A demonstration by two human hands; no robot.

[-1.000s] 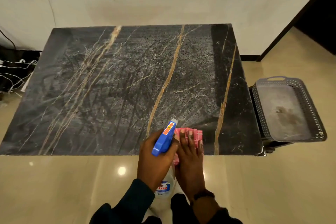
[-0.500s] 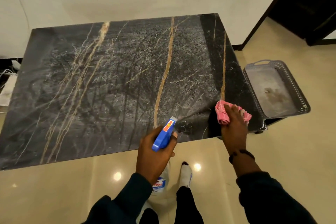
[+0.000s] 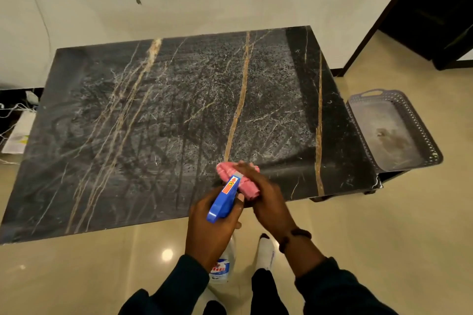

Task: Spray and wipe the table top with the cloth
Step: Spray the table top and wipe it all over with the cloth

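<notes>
The pink cloth (image 3: 236, 180) now lies on the table top (image 3: 158, 130) close to the front edge, roughly midway between the middle and the front right corner. Half a second ago it was out by the front right corner; the right hand (image 3: 266, 197) has swept it back leftward along the front edge. The hand lies over the cloth and presses it to the stone; motion blur hides whether the fingers are straight or curled round it. This suggests the wiping is under way along the near strip, while the dull, streaked film over the middle and far side of the table top looks not yet wiped.

The left hand (image 3: 213, 225) grips the spray bottle (image 3: 224, 202) round its neck, just off the front edge, as it did before; the blue nozzle points over the cloth. The bottle's clear body hangs below the hand, and its fill level cannot be told.

Beside the right edge of the table sits a grey perforated basket (image 3: 432, 151); it holds nothing but a dark smudge on its floor.
</notes>
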